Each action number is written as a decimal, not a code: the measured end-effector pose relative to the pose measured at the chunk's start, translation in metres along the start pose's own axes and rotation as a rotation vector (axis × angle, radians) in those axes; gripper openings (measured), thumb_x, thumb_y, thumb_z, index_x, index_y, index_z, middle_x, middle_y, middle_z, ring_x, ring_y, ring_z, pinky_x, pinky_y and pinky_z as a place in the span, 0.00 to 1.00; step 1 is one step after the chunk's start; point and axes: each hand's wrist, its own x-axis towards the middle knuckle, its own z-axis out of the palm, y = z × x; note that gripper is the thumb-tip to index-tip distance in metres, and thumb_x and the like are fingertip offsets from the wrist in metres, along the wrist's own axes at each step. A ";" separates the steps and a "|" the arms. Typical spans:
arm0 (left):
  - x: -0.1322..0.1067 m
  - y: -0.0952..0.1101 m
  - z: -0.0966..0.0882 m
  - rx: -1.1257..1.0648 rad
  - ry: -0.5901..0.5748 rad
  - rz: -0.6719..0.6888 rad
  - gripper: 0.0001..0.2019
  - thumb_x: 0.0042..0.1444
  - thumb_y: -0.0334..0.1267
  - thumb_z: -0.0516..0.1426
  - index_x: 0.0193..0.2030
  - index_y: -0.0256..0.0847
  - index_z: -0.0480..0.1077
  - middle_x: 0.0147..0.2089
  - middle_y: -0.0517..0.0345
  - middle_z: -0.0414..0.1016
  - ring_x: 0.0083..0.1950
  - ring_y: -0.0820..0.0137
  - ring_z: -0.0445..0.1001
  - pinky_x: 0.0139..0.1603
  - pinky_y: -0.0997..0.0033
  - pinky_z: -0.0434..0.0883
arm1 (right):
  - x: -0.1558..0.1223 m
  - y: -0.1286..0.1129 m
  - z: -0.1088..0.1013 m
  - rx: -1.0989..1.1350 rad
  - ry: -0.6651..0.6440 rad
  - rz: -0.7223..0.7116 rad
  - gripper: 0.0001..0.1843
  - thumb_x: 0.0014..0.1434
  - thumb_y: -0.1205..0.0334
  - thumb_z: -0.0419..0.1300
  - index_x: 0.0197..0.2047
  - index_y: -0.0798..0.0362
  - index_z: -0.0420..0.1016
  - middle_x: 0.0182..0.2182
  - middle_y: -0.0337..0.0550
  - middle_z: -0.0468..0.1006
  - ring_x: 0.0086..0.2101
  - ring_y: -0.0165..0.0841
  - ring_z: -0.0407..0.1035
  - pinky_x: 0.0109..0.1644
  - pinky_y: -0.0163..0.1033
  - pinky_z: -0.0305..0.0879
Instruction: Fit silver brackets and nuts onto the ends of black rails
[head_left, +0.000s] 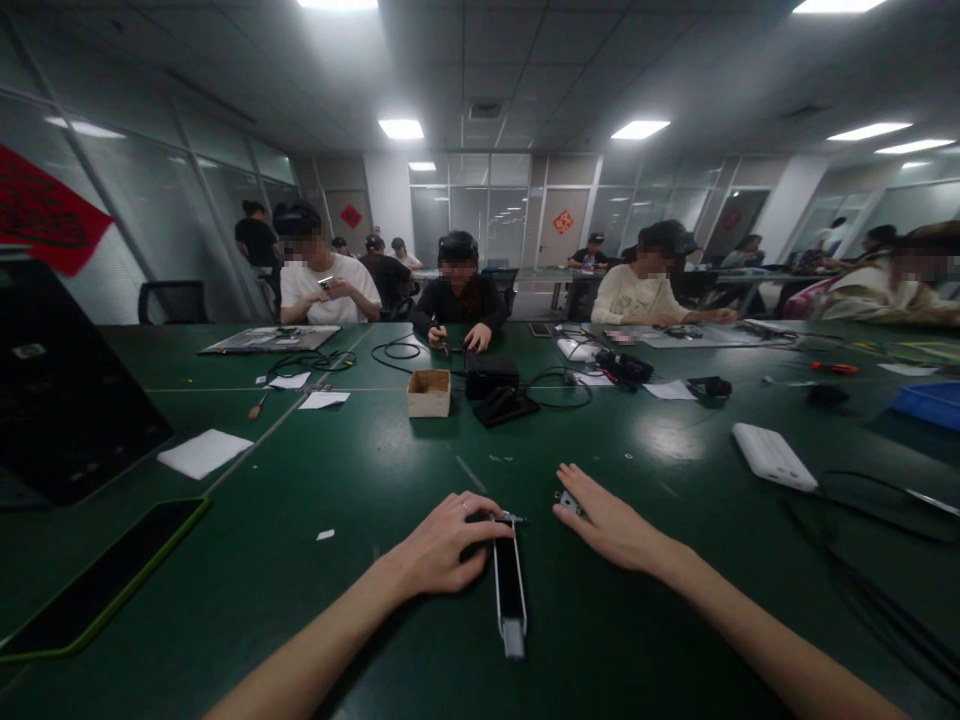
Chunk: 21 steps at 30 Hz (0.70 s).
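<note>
Head view, both bare hands at work over the green tabletop (360, 490).

Left hand (446, 540): palm down, fingers reaching over the far end of a long narrow piece (510, 585), pale frame around a dark middle. Grip partly curled, a modest gap between thumb and forefinger; cannot tell whether it pinches or only rests there. The piece lies flat, its grey end block (514, 638) toward the wearer.

Right hand (611, 520): fingers nearly straight, low over a small metal part (569, 501) that shows between thumb and forefinger. Narrow grip; cannot tell if it is closed on the part.

State of work: handling looks under way. The end block sits at the frame's near end; whether it is fastened does not show. The metal part is apart from the long piece, so any joining of these two looks undone.

Around: green-edged phone (105, 580) at left, open cardboard box (429, 404) ahead, white device (772, 456) to the right. Opposite, a co-worker in black (459, 300), hands on the same surface.
</note>
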 end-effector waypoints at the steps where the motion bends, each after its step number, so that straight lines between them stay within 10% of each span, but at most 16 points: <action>1: 0.000 0.000 0.000 0.000 0.002 0.001 0.23 0.55 0.27 0.55 0.57 0.49 0.66 0.57 0.53 0.65 0.56 0.61 0.65 0.57 0.57 0.64 | 0.005 0.009 -0.007 -0.042 0.042 0.019 0.35 0.66 0.44 0.42 0.67 0.59 0.53 0.66 0.50 0.52 0.65 0.40 0.46 0.66 0.46 0.48; 9: 0.001 -0.001 -0.002 0.005 -0.014 -0.003 0.23 0.55 0.27 0.54 0.57 0.49 0.66 0.56 0.54 0.65 0.55 0.61 0.65 0.56 0.57 0.65 | 0.029 0.093 -0.039 -0.282 0.144 0.274 0.18 0.63 0.67 0.48 0.49 0.62 0.74 0.45 0.59 0.75 0.46 0.43 0.70 0.50 0.43 0.64; 21: 0.003 -0.001 0.000 -0.011 -0.014 0.002 0.22 0.56 0.28 0.53 0.58 0.47 0.65 0.57 0.52 0.65 0.56 0.61 0.65 0.57 0.57 0.64 | 0.007 0.062 -0.031 -0.240 -0.025 0.092 0.12 0.60 0.67 0.52 0.42 0.56 0.75 0.40 0.50 0.76 0.39 0.37 0.72 0.42 0.37 0.65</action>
